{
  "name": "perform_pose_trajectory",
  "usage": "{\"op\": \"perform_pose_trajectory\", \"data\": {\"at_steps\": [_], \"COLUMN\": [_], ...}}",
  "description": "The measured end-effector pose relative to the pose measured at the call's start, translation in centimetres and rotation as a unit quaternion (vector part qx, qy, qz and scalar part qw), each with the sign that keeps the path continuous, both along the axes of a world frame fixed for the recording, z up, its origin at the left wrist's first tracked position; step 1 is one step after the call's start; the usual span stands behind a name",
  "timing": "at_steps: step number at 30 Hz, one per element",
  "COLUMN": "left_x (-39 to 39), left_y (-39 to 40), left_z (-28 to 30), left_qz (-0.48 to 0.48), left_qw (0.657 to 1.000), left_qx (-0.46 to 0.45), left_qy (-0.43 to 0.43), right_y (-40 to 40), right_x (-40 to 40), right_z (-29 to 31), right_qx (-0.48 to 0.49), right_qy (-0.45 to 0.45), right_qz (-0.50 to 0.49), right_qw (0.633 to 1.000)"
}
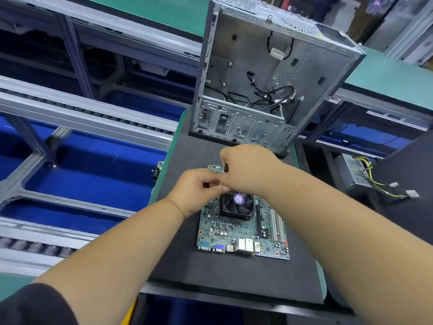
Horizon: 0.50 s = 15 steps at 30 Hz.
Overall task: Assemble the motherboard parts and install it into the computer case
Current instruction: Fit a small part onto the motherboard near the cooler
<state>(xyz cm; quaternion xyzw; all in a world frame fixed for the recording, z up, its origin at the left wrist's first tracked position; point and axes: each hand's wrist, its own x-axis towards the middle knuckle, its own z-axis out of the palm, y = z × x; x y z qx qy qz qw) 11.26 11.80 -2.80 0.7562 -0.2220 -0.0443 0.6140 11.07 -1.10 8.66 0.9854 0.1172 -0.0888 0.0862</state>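
An open computer case (269,76) is standing at the far end of the dark mat (234,273), loose cables inside. The motherboard (241,231) is lying flat nearer, its fan (237,205) wearing a purple sticker, too blurred to read. Both hands are meeting over the board's far edge: left hand (196,191) and right hand (246,167) are curling their fingers; whatever they are pinching is hidden.

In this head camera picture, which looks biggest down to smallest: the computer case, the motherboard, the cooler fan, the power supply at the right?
1. computer case
2. motherboard
3. power supply and cooler fan: they look alike in size, and the supply is partly hidden, so unranked.
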Motion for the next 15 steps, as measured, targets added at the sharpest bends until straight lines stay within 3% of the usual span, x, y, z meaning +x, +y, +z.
{"op": "perform_pose_trajectory", "data": {"at_steps": [4,8,12,15], "left_x": [0.4,-0.2,-1.8,-2.2], "left_y": [0.6,0.5,-1.6,-3.0], "left_z": [0.0,0.1,0.1,0.0], "left_qz": [-0.036,-0.061,-0.015,0.045], "left_qw": [0.998,0.997,0.99,0.98], "left_qx": [0.015,0.004,-0.099,-0.156], "left_qy": [0.04,0.055,0.104,0.111], "right_y": [-0.4,-0.5,-0.7,-0.7], "right_x": [-1.6,-2.0,-3.3,-4.0], "right_z": [-0.2,-1.2,-2.1,-2.5], "right_qx": [0.022,0.082,0.13,0.105], "right_qy": [0.0,-0.01,-0.033,-0.054], "right_qz": [0.039,-0.022,-0.091,-0.127], "right_qw": [0.999,0.996,0.987,0.985]}}
